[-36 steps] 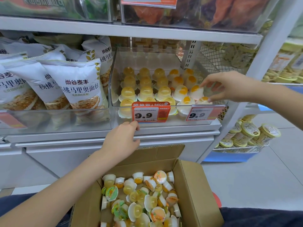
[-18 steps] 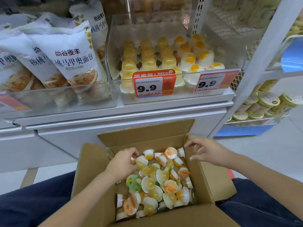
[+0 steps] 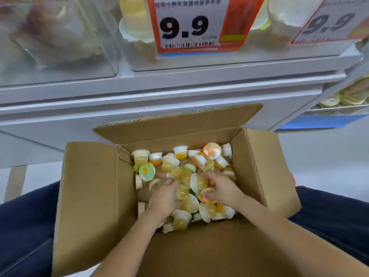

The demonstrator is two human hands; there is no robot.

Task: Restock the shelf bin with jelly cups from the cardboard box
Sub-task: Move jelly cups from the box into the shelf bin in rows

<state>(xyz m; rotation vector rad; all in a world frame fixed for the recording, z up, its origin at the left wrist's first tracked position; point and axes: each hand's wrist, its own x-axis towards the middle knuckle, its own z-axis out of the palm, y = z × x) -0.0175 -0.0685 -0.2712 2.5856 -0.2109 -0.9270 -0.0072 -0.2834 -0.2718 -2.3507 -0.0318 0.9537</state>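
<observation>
Head view: jelly cups (image 3: 196,182) lay loose and jumbled in the cardboard box (image 3: 89,188) below the shelf bin (image 3: 139,56); left hand (image 3: 164,194) and right hand (image 3: 222,188) were both down among them, fingers curled into the pile, exact grip not discernible. Cups judged light, thin-walled, slick, with peelable foil lids; best taken by the rim or sides, without squeezing

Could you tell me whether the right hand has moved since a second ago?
Yes. The right hand left the shelf bin and is now down among jelly cups inside the cardboard box.

Open cardboard box (image 3: 89,196), upright flaps around
</observation>
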